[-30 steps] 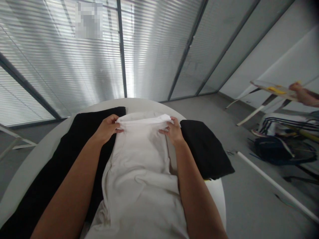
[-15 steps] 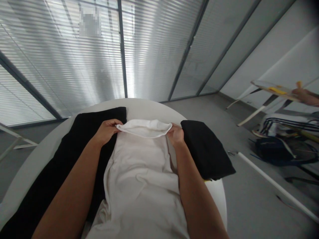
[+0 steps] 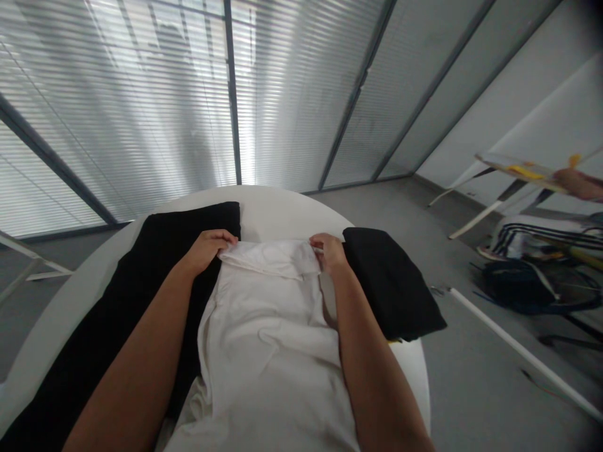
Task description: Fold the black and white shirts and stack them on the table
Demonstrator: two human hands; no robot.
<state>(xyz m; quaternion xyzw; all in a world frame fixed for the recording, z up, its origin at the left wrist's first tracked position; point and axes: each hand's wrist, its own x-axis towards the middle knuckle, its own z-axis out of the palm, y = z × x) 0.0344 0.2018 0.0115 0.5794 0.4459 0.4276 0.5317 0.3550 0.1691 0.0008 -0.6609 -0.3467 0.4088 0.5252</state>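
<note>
Fingers [image 3: 217,238] of the left hand [image 3: 205,251] lie together and curl over the near-left corner of a folded-back top edge of a white garment [image 3: 268,333], while the fingers [image 3: 324,242] of the right hand [image 3: 331,254] sit close together on its right corner. Both hands seem to pinch the cloth, though from this angle it is hard to be sure how far the thumbs reach under the fold. The garment lies lengthwise, wrinkled, on a round white table [image 3: 271,213], running from the far part of the tabletop toward the person and under both forearms.

A long black cloth [image 3: 155,295] lies on the table beside the left hand and partly under the left forearm. A folded black garment [image 3: 391,282] sits just beside the right hand, touching the white garment's edge.

Off to the right, another person's hand [image 3: 578,185] rests near a tilted board [image 3: 513,169] with a yellow item on it. A dark bag [image 3: 516,287] and a striped cloth [image 3: 532,242] lie on the grey floor beyond a white rod [image 3: 522,351].
</note>
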